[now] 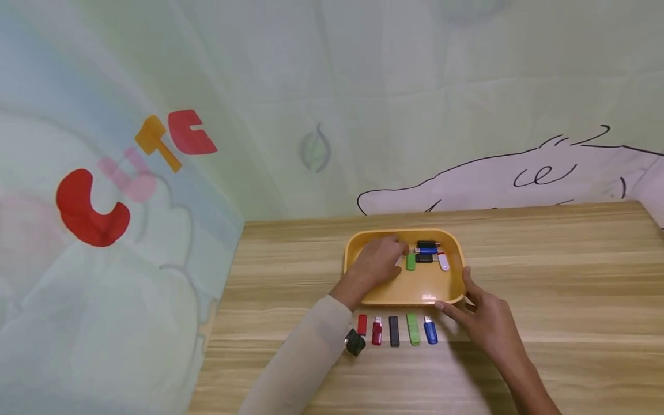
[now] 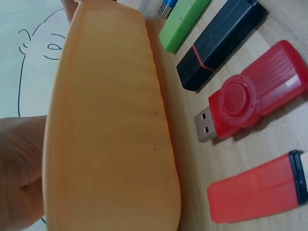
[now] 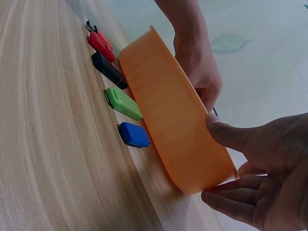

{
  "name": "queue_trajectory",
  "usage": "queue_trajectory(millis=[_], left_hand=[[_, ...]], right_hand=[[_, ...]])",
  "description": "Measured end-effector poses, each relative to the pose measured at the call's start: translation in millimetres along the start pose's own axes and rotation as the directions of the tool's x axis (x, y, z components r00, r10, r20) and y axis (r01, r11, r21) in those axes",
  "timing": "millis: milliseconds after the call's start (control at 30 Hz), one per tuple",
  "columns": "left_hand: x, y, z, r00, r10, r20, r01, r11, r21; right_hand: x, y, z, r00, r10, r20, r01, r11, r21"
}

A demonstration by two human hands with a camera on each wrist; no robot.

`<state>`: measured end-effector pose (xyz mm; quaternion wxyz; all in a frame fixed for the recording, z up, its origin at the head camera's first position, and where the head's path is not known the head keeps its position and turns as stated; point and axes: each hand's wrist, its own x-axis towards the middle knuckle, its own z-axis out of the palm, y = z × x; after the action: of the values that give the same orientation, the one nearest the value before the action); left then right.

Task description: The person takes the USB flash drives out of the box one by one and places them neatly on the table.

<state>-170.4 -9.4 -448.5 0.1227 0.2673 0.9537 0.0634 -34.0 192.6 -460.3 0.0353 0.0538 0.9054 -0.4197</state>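
An orange tray [image 1: 394,295] stands on the wooden table. My left hand [image 1: 377,259] reaches over its front wall into the left half, thumb and fingertips apart beside a green USB stick [image 1: 411,261]; a whitish thing shows between them, its shape mostly hidden. Right of this lie two black sticks, a blue USB stick [image 1: 428,251] and a white USB stick [image 1: 443,261]. My right hand [image 1: 487,323] grips the tray's front right corner, thumb at the front rim and fingers along the side. In the left wrist view, the tray wall hides the left fingertips.
Before the tray, a row of USB sticks runs left to right: red stick [image 1: 362,324], dark red stick [image 1: 377,331], black stick [image 1: 394,331], light green stick [image 1: 412,329], blue stick [image 1: 430,331]. A printed cloth [image 1: 290,115] hangs behind the table.
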Motion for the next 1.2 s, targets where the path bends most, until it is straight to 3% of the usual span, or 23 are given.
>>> queue_trajectory(millis=[133, 233, 467, 733, 1200], left_hand=[[-2.6, -1.1, -1.5, 0.999, -0.034, -0.005, 0.033, 0.991, -0.131], [-3.7, -2.5, -0.6, 0.999, -0.039, -0.019, 0.035, 0.984, -0.176], [-5.9, -3.7, 3.8, 0.998, -0.038, -0.055, 0.027, 0.979, -0.202], [-9.0, -3.9, 6.2, 0.997, -0.063, -0.035, 0.052, 0.968, -0.246], [-12.7, -3.7, 4.8, 0.998, -0.053, -0.039, 0.041, 0.97, -0.241]], right_hand=[[0, 0, 0, 1.0, -0.005, -0.008, 0.005, 1.0, -0.005], [0, 0, 0, 1.0, -0.007, -0.007, 0.007, 1.0, -0.007], [0, 1, 0, 1.0, -0.01, -0.006, 0.01, 1.0, -0.004], [1, 1, 0, 1.0, -0.01, -0.005, 0.01, 1.0, 0.0], [1, 0, 0, 1.0, -0.004, 0.006, 0.004, 1.0, -0.005]])
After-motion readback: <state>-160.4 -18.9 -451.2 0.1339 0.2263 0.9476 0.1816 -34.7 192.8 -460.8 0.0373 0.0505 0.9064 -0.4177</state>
